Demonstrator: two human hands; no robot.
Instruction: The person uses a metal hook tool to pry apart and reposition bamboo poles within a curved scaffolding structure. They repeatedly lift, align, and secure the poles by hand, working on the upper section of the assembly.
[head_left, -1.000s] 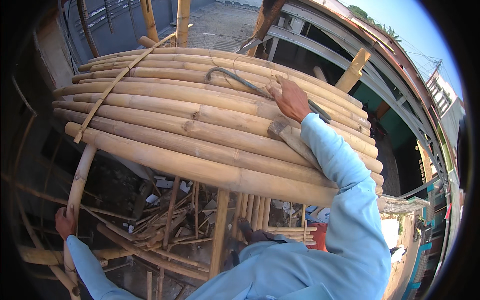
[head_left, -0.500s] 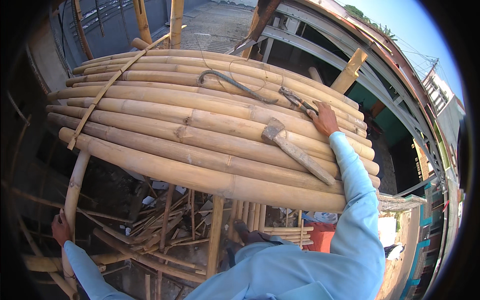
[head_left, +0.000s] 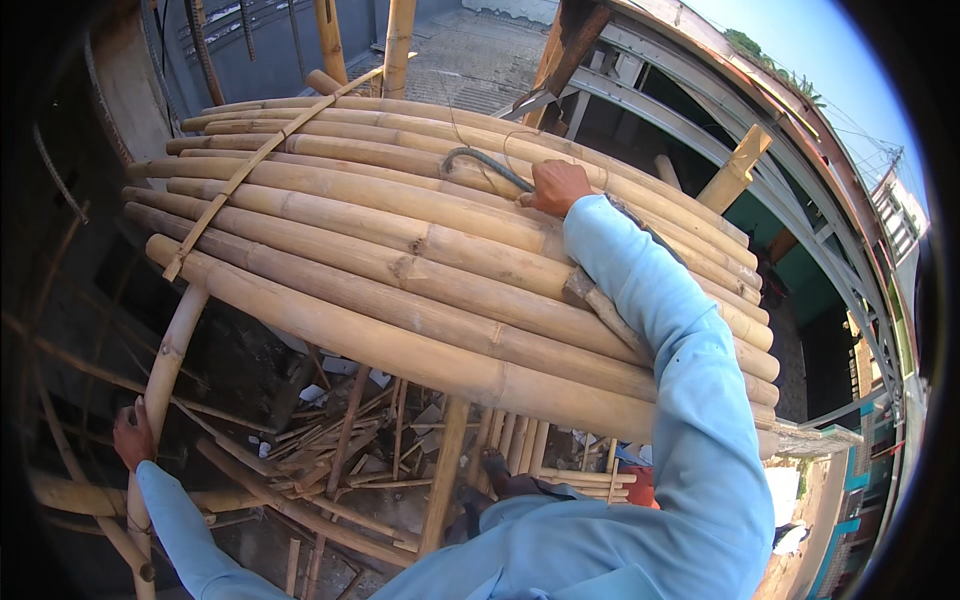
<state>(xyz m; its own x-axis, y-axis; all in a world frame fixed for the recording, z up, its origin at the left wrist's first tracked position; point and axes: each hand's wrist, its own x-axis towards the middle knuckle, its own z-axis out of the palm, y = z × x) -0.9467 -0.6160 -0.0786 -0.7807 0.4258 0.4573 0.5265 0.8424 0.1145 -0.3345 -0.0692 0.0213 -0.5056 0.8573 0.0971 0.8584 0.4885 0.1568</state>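
Note:
My right hand (head_left: 560, 188) is closed on the straight end of a dark, hooked metal bar (head_left: 490, 165), which rests on a platform of bamboo poles (head_left: 440, 250). Under my right sleeve, pincers (head_left: 655, 240) show only in part. A hatchet (head_left: 610, 312) also lies on the poles, its head and much of its handle hidden by the forearm. Low at the left, my left hand (head_left: 133, 435) is curled round an upright bamboo pole (head_left: 170, 360).
A split bamboo strip (head_left: 255, 170) crosses the poles at the left. Thin wire (head_left: 455, 115) sticks up near the hooked bar. Below are a bamboo post (head_left: 443, 475) and a heap of scrap sticks (head_left: 340, 440). Bamboo uprights (head_left: 397, 45) stand behind, and a cut post (head_left: 735, 170) at right.
My right hand has left the pincers, moved left and closed on the hooked bar. The forearm now covers most of the hatchet. My left hand stays at the upright pole; the view has shifted slightly.

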